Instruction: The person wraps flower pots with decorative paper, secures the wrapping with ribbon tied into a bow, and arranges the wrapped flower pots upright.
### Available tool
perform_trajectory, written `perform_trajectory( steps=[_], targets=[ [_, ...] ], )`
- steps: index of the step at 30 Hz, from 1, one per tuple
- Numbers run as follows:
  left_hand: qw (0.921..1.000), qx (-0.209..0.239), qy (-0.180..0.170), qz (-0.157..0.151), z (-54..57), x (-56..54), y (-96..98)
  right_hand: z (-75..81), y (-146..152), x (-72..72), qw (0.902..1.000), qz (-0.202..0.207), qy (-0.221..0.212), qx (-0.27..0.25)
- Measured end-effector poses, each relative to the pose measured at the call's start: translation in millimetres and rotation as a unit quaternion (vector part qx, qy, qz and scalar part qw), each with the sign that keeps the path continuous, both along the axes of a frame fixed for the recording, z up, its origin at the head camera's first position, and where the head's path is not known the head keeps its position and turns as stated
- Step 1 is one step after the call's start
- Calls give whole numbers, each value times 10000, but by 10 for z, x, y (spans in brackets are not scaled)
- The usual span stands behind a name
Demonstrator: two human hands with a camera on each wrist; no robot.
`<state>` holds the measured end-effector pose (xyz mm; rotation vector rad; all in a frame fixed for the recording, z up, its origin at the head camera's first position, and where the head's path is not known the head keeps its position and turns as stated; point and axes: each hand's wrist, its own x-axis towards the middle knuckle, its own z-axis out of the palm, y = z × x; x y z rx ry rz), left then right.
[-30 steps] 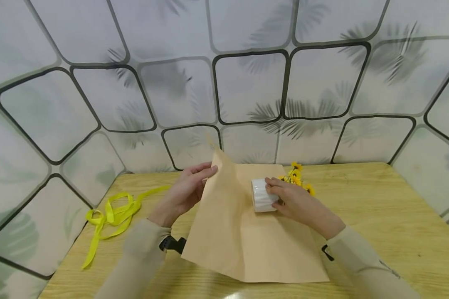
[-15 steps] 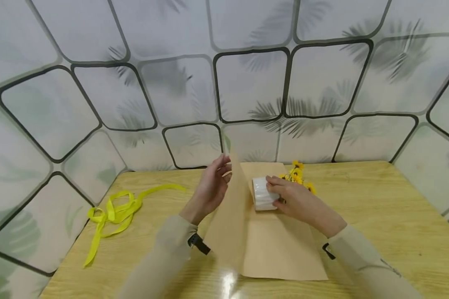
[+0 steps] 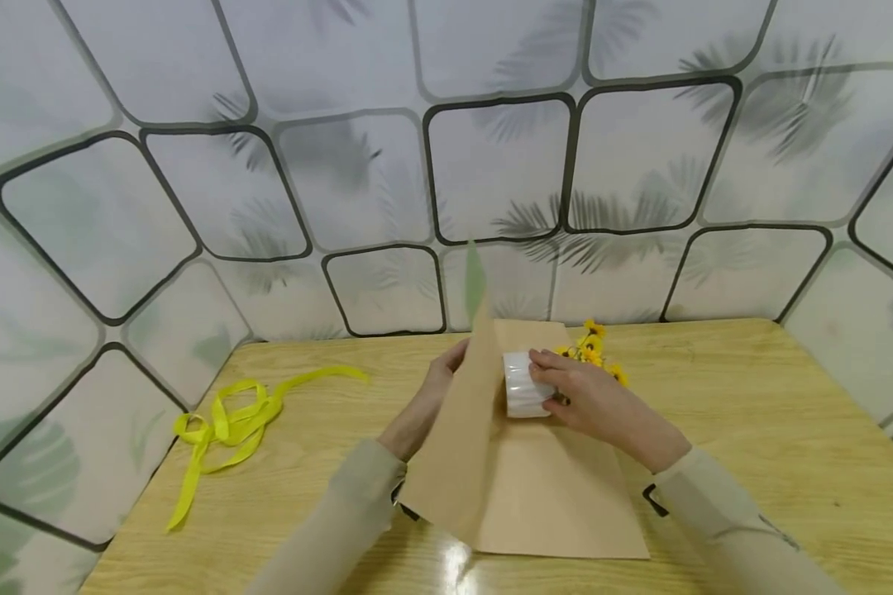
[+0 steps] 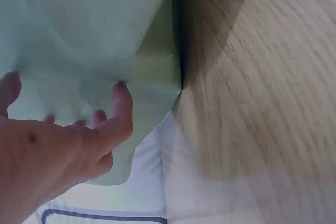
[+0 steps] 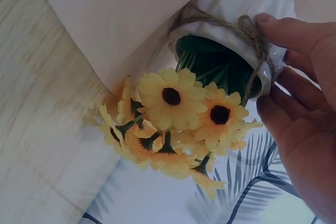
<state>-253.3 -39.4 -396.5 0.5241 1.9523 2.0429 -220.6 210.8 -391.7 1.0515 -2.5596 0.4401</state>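
A sheet of brown wrapping paper [image 3: 565,504] lies on the table, its left part raised beside a white flower pot [image 3: 524,386]. The pot lies on its side on the sheet, and my right hand [image 3: 610,409] grips it near the rim. Yellow artificial flowers [image 5: 170,98] stick out of it, and a twine bow [image 5: 247,30] circles its neck. My left hand [image 3: 427,397] is behind the raised paper, partly hidden in the head view. In the left wrist view, its spread, slightly bent fingers [image 4: 123,106] touch the paper's outer side.
A loose yellow ribbon [image 3: 241,421] lies in loops at the left of the wooden table [image 3: 774,430]. A patterned cloth backdrop [image 3: 499,173] closes off the back and both sides.
My left hand has shifted right, from the paper's left edge to behind the raised part. That paper now stands steeper and closer to the pot. The right hand stays on the pot.
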Motion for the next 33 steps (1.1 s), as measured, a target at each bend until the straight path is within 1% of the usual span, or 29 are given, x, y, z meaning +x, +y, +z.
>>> perform_trajectory(
  steps=[1, 3, 4, 7, 10, 13, 14, 15, 17, 18, 19, 21, 24, 28, 29, 33],
  targets=[
    [9999, -31, -146, 14, -16, -17, 35, -1, 2, -2, 10000, -27, -60, -12],
    [9991, -126, -405, 44, -9, -9, 95, -3, 6, -5, 9998, -60, -212, -24],
    [9986, -220, -476, 49, -20, -12, 112, -8, 9, -8, 9996, -69, -274, -21],
    [9976, -488, -485, 121, -27, 2, 140, -13, 12, -14, 9989, -29, -465, -97],
    [9967, -688, -396, 176, -26, 23, 150, 3, 15, -18, 9973, 107, -605, -393],
    [9967, -719, -326, 199, -11, 35, 166, 44, 20, -16, 9949, 71, -425, -915],
    [9967, -725, -306, 209, -6, 38, 172, 68, 19, -13, 9933, -39, -269, -1125],
    [9967, -722, -295, 224, -3, 38, 179, 105, 14, -2, 9902, -220, -216, -1363],
    [9965, -748, -261, 276, 4, 39, 193, 210, -11, 30, 9797, -668, -276, -1870],
    [9963, -764, -243, 305, 7, 41, 199, 283, -30, 58, 9729, -903, -436, -2083],
    [9961, -779, -228, 343, 7, 44, 203, 357, -52, 91, 9644, -1121, -696, -2294],
    [9957, -805, -207, 417, 9, 49, 212, 514, -108, 157, 9448, -1355, -1406, -2632],
    [9950, -847, -171, 505, 3, 54, 227, 726, -200, 271, 9216, -1497, -2389, -2669],
    [9944, -888, -121, 553, -4, 70, 251, 899, -315, 427, 9018, -1522, -3220, -2447],
    [9943, -897, -108, 563, -5, 74, 258, 919, -336, 458, 8956, -1504, -3391, -2454],
    [9932, -1013, 68, 572, -8, 85, 285, 949, -364, 530, 8860, -1470, -3664, -2431]
  ],
)
